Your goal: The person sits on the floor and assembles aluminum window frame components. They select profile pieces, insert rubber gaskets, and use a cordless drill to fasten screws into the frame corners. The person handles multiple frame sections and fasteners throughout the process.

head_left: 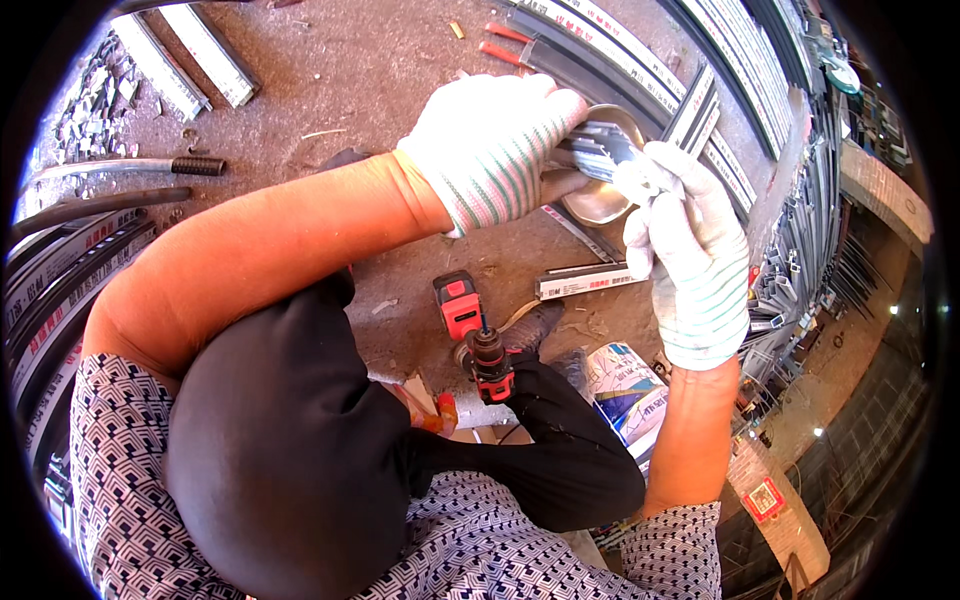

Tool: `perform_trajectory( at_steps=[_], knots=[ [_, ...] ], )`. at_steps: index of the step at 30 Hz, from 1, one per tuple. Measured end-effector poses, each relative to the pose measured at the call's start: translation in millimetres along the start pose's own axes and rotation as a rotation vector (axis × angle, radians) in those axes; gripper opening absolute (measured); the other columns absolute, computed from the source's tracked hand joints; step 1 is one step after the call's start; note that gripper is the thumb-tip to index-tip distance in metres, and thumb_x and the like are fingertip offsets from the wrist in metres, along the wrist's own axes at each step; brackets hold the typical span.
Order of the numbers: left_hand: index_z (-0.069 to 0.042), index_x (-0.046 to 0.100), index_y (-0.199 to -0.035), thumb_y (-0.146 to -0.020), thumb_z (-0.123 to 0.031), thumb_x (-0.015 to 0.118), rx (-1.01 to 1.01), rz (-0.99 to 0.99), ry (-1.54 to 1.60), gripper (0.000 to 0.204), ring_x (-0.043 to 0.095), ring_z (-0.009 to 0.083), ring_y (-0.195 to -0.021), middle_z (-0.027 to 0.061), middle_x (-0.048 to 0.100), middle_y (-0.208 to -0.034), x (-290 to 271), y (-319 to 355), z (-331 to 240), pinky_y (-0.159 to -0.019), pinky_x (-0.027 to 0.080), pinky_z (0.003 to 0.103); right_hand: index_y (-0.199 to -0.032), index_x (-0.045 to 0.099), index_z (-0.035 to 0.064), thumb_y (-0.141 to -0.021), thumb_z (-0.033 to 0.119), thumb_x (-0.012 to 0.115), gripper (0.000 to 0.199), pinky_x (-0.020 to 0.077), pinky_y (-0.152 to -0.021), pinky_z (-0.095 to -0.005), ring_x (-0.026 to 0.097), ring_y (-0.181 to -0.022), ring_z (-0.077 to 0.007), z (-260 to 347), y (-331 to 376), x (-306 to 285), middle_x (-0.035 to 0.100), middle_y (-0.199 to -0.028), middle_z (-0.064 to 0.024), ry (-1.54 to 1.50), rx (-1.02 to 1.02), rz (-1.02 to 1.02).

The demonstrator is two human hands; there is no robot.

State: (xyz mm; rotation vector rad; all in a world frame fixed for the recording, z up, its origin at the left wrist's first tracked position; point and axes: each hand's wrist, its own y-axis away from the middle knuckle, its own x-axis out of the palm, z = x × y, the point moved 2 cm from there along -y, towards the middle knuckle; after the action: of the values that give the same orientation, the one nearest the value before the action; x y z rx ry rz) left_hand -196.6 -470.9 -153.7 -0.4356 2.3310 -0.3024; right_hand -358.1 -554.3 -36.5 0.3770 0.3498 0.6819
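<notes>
My left hand [500,145], in a white glove with green stripes, closes around a grey metal profile piece [597,150]. My right hand [695,230], gloved alike, has its fingers bent at the far end of that piece; whether they pinch something small there is hidden. A round shiny metal dish [603,205] shows just behind and below the piece, between both hands; I cannot tell whether it is held or stands lower down. Nearer my body, a red and black cordless drill [485,350] lies by my black-clad leg, its bit pointing away from me.
Long metal profiles [745,60] lie in bundles at the far right, near red handles [508,45]. A short white profile [590,281] lies below the hands. Small offcuts [95,105] pile up at the left, above bent pipes [120,168]. A printed bag [630,390] sits right of my leg.
</notes>
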Motion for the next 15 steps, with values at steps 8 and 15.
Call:
perform_trajectory(
  at_steps=[8,15],
  knots=[
    [-0.011,0.064,-0.109,-0.078,-0.035,0.083,0.01,-0.011,0.004,0.044,0.068,0.033,-0.086,0.0112,0.066,-0.094,0.0,0.0,0.0,-0.075,0.056,0.042,-0.121,0.068,0.0029,-0.102,0.018,0.065,0.024,0.0496,-0.054,-0.0225,0.064,-0.064,-0.0082,0.7,-6.6,0.1,0.071,-0.086,-0.0037,0.285,-0.034,-0.131],
    [-0.011,0.064,-0.108,-0.078,-0.037,0.083,0.008,-0.028,0.009,0.044,0.068,0.0334,-0.086,0.0115,0.066,-0.094,-0.6,0.6,-1.8,-0.075,0.055,0.041,-0.111,0.074,0.002,-0.094,0.017,0.076,0.022,0.0557,-0.069,-0.0315,0.071,-0.074,-0.0147,3.1,-7.0,3.5,0.075,-0.089,-0.0083,0.843,-0.346,-0.21]
  ],
)
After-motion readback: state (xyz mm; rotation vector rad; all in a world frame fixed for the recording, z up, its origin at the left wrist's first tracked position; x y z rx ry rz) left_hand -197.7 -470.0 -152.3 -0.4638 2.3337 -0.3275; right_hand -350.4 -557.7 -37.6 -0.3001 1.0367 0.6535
